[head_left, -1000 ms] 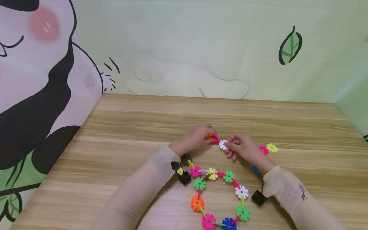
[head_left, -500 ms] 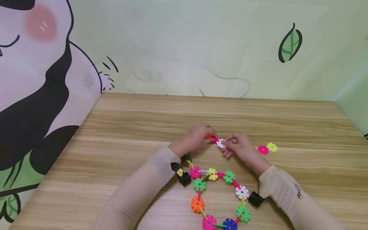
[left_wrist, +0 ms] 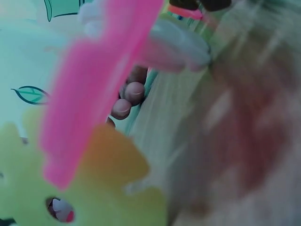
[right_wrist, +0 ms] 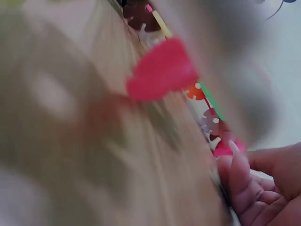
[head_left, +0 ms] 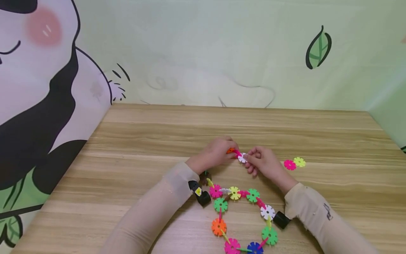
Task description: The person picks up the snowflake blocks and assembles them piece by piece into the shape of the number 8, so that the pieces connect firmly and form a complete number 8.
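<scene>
In the head view my left hand (head_left: 219, 151) grips linked plastic snowflake discs, with an orange disc (head_left: 230, 150) and a pink disc (head_left: 237, 153) showing at its fingertips. My right hand (head_left: 264, 162) pinches a white snowflake disc (head_left: 242, 157) between thumb and fingers. The white disc meets the pink one edge to edge. Up close in the left wrist view, a pink disc (left_wrist: 89, 89) is seen edge-on before a yellow disc (left_wrist: 103, 183), both blurred. A red-pink disc (right_wrist: 162, 70) fills the middle of the right wrist view.
Below the hands, a ring of linked snowflake discs (head_left: 252, 195) lies on the wooden table (head_left: 152, 134). Right of my right hand lie a loose pink disc (head_left: 290, 164) and a yellow disc (head_left: 299, 162). A painted wall (head_left: 190, 53) stands behind.
My right hand has shifted slightly left, bringing the white disc closer to the left hand. A blue disc seen earlier by the right wrist is now hidden. The left hand barely moved.
</scene>
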### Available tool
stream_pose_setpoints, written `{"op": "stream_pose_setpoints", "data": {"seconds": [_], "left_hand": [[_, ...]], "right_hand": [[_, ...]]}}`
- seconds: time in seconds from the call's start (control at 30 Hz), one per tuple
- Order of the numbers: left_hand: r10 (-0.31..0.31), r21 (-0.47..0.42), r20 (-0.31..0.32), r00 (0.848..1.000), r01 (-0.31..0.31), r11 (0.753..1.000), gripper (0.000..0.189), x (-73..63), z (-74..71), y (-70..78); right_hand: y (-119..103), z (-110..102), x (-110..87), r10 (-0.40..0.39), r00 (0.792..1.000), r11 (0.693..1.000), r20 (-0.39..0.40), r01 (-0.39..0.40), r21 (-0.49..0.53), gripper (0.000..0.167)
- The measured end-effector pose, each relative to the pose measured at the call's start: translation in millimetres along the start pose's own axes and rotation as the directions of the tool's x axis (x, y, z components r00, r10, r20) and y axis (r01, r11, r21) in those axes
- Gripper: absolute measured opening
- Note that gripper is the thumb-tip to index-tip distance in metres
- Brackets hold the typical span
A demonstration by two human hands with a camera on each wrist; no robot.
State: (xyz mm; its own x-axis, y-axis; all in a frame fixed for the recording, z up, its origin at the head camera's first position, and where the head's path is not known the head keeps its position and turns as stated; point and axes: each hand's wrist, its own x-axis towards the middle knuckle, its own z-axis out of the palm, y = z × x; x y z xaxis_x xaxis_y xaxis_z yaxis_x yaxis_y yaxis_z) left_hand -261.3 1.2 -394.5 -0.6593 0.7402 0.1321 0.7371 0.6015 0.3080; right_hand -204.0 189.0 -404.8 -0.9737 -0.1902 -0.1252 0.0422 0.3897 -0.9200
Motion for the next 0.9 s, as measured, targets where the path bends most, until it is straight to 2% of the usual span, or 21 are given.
{"op": "stream_pose_setpoints", "data": {"seconds": [0.13,0.27,0.37,0.53,0.7,0.8,0.9], "left_hand": [[-0.004,0.006,0.021,1.000,0.004,1.000,0.021,-0.1,-0.6,-1.5],[0.021,0.030,0.031,0.999,-0.022,0.999,0.027,-0.6,-1.8,-2.3],[0.051,0.079,0.032,0.998,-0.053,0.995,0.033,-0.2,-1.9,-0.9],[0.103,0.158,0.061,0.993,-0.112,0.981,0.040,0.5,-2.4,4.2],[0.104,0.161,0.110,0.988,-0.121,0.979,0.039,-0.7,-3.0,7.9],[0.100,0.146,0.108,0.989,-0.116,0.983,0.036,-1.7,-3.0,7.0],[0.102,0.132,0.090,0.991,-0.113,0.985,0.032,-2.5,-2.6,4.5]], "right_hand": [[-4.6,-6.7,-3.4,0.007,1.000,0.988,-0.004,-0.008,-0.153,0.028],[-13.4,-17.4,-12.8,-0.003,1.000,0.950,-0.009,0.000,-0.311,0.025],[-20.8,-26.2,-23.3,-0.033,0.999,0.905,0.006,0.032,-0.424,0.020],[-26.2,-41.0,-41.8,-0.074,0.996,0.799,0.045,0.086,-0.596,0.013],[-21.0,-55.8,-60.3,-0.033,0.995,0.700,0.090,0.087,-0.708,0.021],[-15.6,-60.1,-69.5,0.032,0.994,0.669,0.107,0.058,-0.741,0.027],[-10.7,-59.6,-75.0,0.065,0.992,0.663,0.107,0.037,-0.748,0.028]]}}
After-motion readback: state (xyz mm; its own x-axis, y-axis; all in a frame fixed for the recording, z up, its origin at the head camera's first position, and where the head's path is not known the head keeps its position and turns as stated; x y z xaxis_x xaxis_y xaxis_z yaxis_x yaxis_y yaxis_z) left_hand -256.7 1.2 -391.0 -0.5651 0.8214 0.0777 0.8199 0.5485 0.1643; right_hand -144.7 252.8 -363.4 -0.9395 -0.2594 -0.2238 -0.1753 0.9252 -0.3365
